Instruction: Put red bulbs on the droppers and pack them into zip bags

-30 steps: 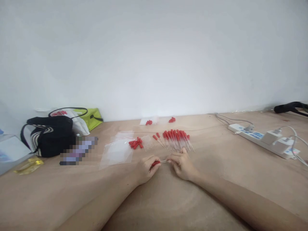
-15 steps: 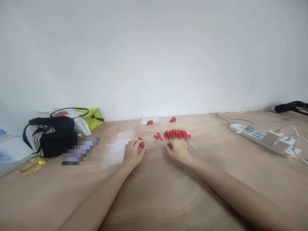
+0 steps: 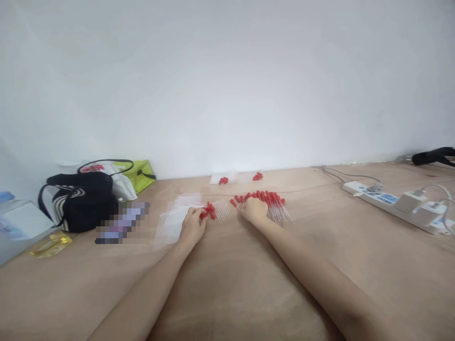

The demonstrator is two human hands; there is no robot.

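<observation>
My left hand rests at the right edge of some clear plastic bags. Its fingertips are closed on a red rubber bulb at the near side of a small pile of red rubber bulbs. Just right of the pile lies a row of thin clear tubes. My right hand is closed at the left end of a row of droppers, clear tubes with red bulbs on top. Its fingers pinch the tube of a dropper; the hand partly hides the row.
Toward the wall, red bulbs lie on clear bags, with more bulbs beside them. A white power strip with plugs and cables is on the right. On the left are a black bag, a green bag and a yellow wrapper.
My right hand has shifted slightly left and away from me, bringing a dropper up beside the row. My left hand has drawn back a little, showing more of the red bulbs.
</observation>
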